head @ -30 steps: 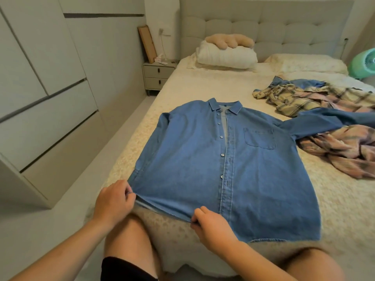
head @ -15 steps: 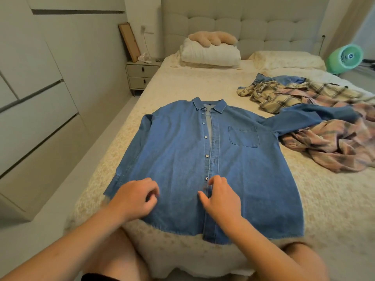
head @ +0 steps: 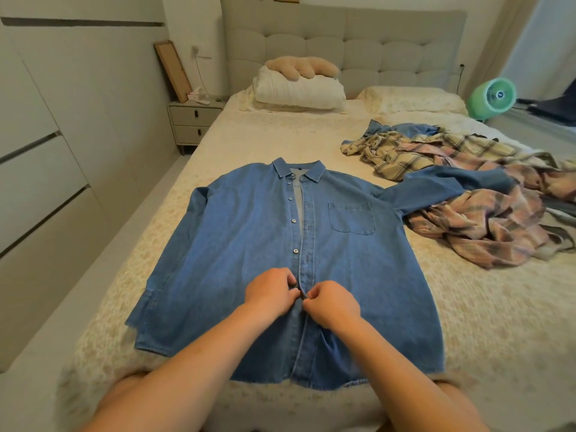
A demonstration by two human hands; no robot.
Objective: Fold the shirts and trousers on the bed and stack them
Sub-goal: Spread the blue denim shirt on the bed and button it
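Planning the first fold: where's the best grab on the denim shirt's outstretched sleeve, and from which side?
Grip the sleeve near its far end, coming from above on the right. It lies flat, draped over the plaid pile, so a top pinch lifts it clear. Both hands, left hand and right hand, are pinching the placket.

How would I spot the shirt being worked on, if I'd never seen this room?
On the bed, look at the near end. The denim shirt lies flat there, both hands pinching its front. Unlike the crumpled plaid shirts to its right, it is plain blue and spread out.
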